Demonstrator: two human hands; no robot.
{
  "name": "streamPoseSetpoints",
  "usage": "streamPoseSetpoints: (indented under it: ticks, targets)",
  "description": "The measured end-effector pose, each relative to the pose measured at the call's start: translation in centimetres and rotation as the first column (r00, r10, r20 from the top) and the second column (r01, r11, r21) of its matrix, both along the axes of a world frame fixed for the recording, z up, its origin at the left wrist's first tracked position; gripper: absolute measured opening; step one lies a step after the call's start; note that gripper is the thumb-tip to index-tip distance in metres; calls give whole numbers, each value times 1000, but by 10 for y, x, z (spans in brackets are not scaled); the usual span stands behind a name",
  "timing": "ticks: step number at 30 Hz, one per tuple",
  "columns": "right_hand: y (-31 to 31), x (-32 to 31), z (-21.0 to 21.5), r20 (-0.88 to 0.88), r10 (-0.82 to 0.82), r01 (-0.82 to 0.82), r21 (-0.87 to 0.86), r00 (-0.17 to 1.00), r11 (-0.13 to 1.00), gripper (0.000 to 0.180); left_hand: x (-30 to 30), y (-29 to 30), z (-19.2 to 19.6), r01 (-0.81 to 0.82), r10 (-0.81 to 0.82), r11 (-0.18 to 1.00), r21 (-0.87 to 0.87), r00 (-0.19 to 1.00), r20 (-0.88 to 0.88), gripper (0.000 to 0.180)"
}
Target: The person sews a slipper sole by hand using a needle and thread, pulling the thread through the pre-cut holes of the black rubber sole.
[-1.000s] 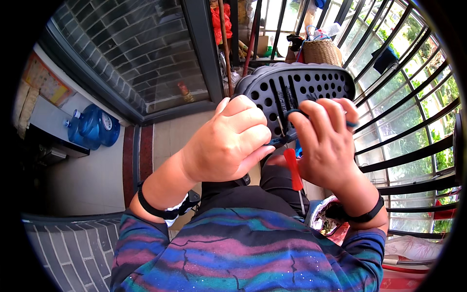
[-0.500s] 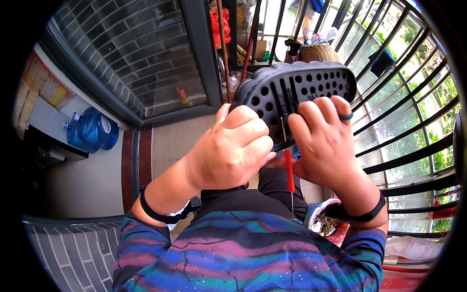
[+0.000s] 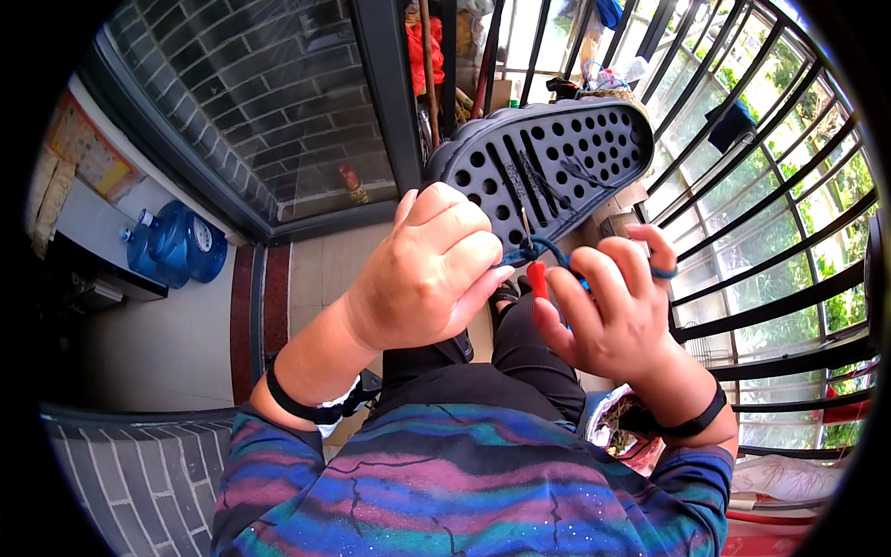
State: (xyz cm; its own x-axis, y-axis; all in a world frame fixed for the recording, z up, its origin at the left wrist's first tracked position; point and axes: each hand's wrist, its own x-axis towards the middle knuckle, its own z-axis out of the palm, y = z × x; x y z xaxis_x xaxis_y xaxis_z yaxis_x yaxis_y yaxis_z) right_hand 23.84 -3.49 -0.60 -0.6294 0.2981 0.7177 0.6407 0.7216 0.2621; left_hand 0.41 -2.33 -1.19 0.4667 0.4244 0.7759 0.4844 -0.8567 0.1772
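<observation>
A dark grey shoe sole, pierced with rows of round holes and some slots, is tilted up in front of me. My left hand is closed on its near left end, thumb toward the rim. A red-handled hook with a thin metal shaft points up at the sole's near edge. My right hand has its thumb and forefinger closed at the red handle, the lower part hidden by the fingers. Dark blue yarn loops from the sole's edge toward my right hand, and a turn of it circles one finger.
Black railing bars curve along the right. A framed glass door stands at the left, with blue water bottles beyond it. A container sits by my right thigh. A woven basket is behind the sole.
The sole has swung slightly left and its underside faces me more. My right hand has moved down, and the hook's tip is now at the sole's near edge, with a yarn loop showing.
</observation>
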Motion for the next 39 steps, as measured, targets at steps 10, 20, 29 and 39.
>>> streamPoseSetpoints:
  ticks: [10, 20, 29, 39]
  targets:
    - [22, 26, 21, 25, 267, -258, -185, 963, 948, 27, -17, 10, -4, 176, -159, 957, -231, 983, 89, 21]
    - [9, 15, 14, 129, 21, -8, -105, 991, 994, 50, -6, 14, -3, 164, -150, 967, -194, 985, 86, 21]
    - [20, 15, 42, 295, 58, -40, -65, 954, 997, 43, -8, 12, 0, 167, -162, 970, -176, 986, 45, 23]
    - [12, 22, 32, 260, 230, -258, 78, 938, 963, 16, -7, 11, 4, 156, -146, 977, -146, 986, 83, 23]
